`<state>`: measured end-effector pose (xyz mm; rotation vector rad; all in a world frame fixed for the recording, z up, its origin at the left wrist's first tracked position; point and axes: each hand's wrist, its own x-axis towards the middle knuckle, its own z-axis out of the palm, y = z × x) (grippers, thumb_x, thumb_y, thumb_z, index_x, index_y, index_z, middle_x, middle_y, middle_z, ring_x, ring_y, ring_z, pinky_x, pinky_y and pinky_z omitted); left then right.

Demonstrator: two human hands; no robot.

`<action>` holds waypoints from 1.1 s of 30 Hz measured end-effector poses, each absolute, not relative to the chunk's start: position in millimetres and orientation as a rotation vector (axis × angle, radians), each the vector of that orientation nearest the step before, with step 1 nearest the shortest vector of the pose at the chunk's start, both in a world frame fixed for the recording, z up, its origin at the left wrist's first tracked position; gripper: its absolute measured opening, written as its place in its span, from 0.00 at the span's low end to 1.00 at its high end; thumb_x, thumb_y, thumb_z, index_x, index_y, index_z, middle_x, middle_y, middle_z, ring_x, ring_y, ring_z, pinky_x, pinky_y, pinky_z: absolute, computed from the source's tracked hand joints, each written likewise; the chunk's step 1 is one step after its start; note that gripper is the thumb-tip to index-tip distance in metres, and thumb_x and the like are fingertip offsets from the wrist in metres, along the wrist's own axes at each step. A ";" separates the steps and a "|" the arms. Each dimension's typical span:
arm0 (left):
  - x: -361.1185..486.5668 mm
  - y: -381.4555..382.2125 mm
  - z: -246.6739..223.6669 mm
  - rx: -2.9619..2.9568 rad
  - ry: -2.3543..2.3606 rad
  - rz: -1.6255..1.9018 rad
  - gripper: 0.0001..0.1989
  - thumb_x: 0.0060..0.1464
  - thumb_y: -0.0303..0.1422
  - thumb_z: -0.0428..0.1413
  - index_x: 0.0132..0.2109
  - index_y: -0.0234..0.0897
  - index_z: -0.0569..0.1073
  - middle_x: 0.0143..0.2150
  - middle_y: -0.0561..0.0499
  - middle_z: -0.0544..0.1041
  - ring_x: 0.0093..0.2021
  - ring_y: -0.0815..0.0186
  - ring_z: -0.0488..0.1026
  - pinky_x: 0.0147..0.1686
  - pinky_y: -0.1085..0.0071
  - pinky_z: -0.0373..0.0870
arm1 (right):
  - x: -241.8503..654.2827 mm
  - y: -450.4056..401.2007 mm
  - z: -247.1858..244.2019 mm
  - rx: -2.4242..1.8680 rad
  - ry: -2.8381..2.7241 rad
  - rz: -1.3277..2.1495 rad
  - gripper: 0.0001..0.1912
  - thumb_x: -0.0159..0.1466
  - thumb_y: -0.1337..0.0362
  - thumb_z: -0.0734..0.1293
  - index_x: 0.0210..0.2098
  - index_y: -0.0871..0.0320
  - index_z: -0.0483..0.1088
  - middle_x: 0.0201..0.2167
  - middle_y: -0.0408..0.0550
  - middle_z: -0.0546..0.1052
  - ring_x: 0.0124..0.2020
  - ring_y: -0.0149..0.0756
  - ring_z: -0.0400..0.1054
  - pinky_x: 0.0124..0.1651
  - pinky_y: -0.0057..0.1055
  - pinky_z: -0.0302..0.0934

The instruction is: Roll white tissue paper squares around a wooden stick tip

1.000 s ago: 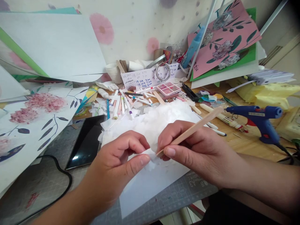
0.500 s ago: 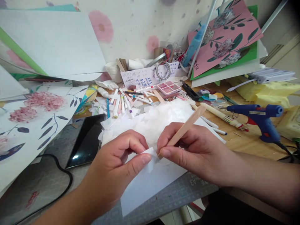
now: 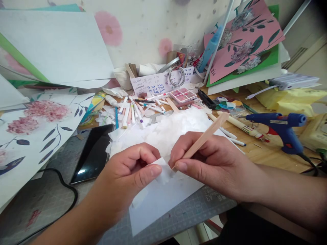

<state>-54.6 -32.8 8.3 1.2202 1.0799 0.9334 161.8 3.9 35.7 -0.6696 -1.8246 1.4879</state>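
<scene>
Between thumb and fingers, my left hand (image 3: 130, 170) pinches a small piece of thin white paper (image 3: 165, 170). My right hand (image 3: 209, 163) is closed on a flat wooden craft stick (image 3: 205, 136), which slants up to the right; its lower end is at my fingertips, close to the paper piece. Whether the right fingertips also grip the paper I cannot tell. Both hands are over a white sheet (image 3: 153, 211). Just behind them lies a fluffy white heap (image 3: 178, 126) of what looks like thin paper pieces.
A black phone (image 3: 92, 153) and a flower picture (image 3: 51, 132) lie at the left. Markers (image 3: 133, 114) and a pink palette (image 3: 183, 95) are behind the heap. At the right lies a blue glue gun (image 3: 286, 129) with its cord. A grey cutting mat (image 3: 189, 207) extends under the sheet.
The white paper piece in my left fingers has turned slightly and more of its face shows. My hands have barely moved, and the whole view has shifted a little.
</scene>
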 end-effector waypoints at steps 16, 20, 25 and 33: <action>-48.2 -38.6 18.5 1.783 1.266 0.948 0.13 0.48 0.39 0.67 0.40 0.43 0.74 0.37 0.54 0.78 0.38 0.60 0.74 0.40 0.66 0.69 | 156.9 4.1 30.2 -0.741 -1.634 1.619 0.11 0.63 0.57 0.71 0.34 0.59 0.69 0.26 0.41 0.71 0.28 0.29 0.67 0.34 0.28 0.68; -48.0 -33.7 17.0 1.637 1.364 0.879 0.05 0.58 0.37 0.58 0.34 0.42 0.75 0.32 0.54 0.78 0.33 0.64 0.73 0.37 0.68 0.67 | 157.4 4.2 29.2 -0.756 -1.638 1.618 0.12 0.63 0.57 0.71 0.33 0.59 0.69 0.26 0.41 0.71 0.28 0.29 0.67 0.34 0.29 0.69; -54.3 -26.2 10.2 1.370 1.381 0.917 0.08 0.57 0.39 0.59 0.34 0.41 0.76 0.29 0.55 0.75 0.31 0.65 0.68 0.32 0.70 0.65 | 163.2 7.7 28.5 -0.827 -1.600 1.646 0.10 0.62 0.59 0.72 0.32 0.58 0.69 0.27 0.42 0.72 0.28 0.29 0.68 0.35 0.28 0.70; -58.4 -20.2 4.6 1.211 1.334 0.927 0.11 0.57 0.42 0.60 0.32 0.40 0.75 0.29 0.55 0.75 0.32 0.65 0.69 0.34 0.69 0.66 | 177.6 13.1 31.1 -0.925 -1.598 1.625 0.09 0.60 0.62 0.72 0.31 0.60 0.70 0.26 0.42 0.73 0.26 0.28 0.69 0.32 0.26 0.69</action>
